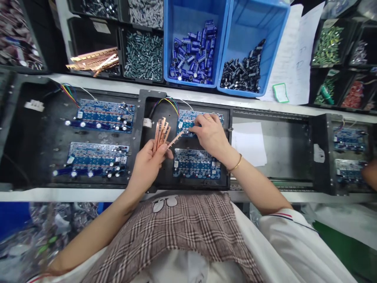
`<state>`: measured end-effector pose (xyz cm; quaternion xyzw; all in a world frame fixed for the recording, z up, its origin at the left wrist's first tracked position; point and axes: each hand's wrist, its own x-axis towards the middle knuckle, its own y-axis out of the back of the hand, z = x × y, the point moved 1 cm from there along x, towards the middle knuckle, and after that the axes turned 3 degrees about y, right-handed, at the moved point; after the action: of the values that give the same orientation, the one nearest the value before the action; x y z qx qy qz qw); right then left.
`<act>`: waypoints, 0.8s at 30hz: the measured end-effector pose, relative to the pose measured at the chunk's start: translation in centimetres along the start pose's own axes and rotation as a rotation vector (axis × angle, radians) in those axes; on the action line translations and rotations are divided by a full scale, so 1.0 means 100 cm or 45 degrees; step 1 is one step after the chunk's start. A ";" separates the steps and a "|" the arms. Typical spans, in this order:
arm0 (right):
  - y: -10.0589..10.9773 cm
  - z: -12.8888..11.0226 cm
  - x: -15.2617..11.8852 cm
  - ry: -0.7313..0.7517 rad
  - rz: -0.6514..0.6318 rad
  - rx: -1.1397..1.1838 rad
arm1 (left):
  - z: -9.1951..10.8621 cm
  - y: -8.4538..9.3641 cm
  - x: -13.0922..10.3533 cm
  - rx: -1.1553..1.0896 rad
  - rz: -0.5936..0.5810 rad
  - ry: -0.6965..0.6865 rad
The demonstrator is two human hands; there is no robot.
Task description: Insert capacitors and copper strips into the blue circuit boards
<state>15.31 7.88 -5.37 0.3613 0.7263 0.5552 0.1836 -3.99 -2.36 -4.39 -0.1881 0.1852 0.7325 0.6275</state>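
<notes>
My left hand [153, 157] is closed around a fanned bunch of toothed copper strips [160, 131], their ends sticking up past the fingers. One strip [176, 140] slants out to the right toward the upper circuit board [184, 114]. Over that blue board, my right hand [210, 133] has its thumb and fingertips pinched close to the surface; whatever sits between them is too small to name. The lower circuit board [197, 163] lies just below, in the same black tray [165, 179]. Coloured wires [171, 100] run from the upper board to a white connector [147, 122].
Blue bins of blue capacitors [193, 55] and black capacitors [243, 72] stand behind the tray. More copper strips [97, 61] lie in a black bin. Boards with capacitors [100, 118] are at left. White paper [249, 143] lies at right. Another person's hand [370, 175] shows far right.
</notes>
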 end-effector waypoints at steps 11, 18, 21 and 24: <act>0.013 -0.062 -0.045 -0.569 0.330 1.757 | 0.010 -0.030 -0.026 -0.105 -0.139 -0.078; 0.000 -0.058 -0.075 -0.315 0.116 0.773 | -0.004 0.000 -0.024 0.146 0.015 -0.072; -0.015 -0.061 -0.080 -0.174 -0.017 0.383 | -0.008 0.005 -0.029 0.333 0.027 -0.119; -0.025 -0.066 -0.078 -0.086 -0.043 0.158 | -0.011 0.006 -0.034 0.517 0.061 -0.190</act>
<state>15.33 -2.62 -6.70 0.3784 0.7587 0.4932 0.1946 -4.02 -5.91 -3.55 0.0013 0.2863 0.7067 0.6469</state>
